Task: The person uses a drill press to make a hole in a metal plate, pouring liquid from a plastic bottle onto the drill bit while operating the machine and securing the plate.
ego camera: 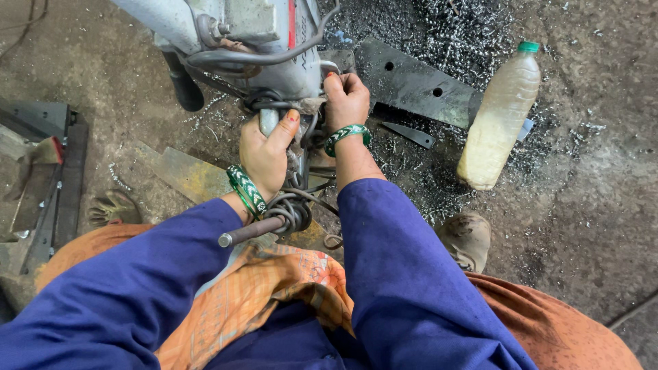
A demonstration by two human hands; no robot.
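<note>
The left hand (264, 154) has its grip wrapped tight around a short grey handle (268, 120) at the base of the grey drilling machine (264, 41), thumb pressed up along it; the machine body rises at 12 o'clock from that fist. The right hand (345, 96), just beside at 2 o'clock, pinches its grip narrow against the machine's lower edge, though what it holds is hidden by the fingers. A coil of dark cable (291, 209) and a metal rod (253, 231) hang at 6 o'clock below the left hand. A plastic bottle (499, 116) of pale liquid lies on the floor (589, 205) well apart at 3 o'clock, beside a drilled steel plate (418, 85) among metal shavings.
</note>
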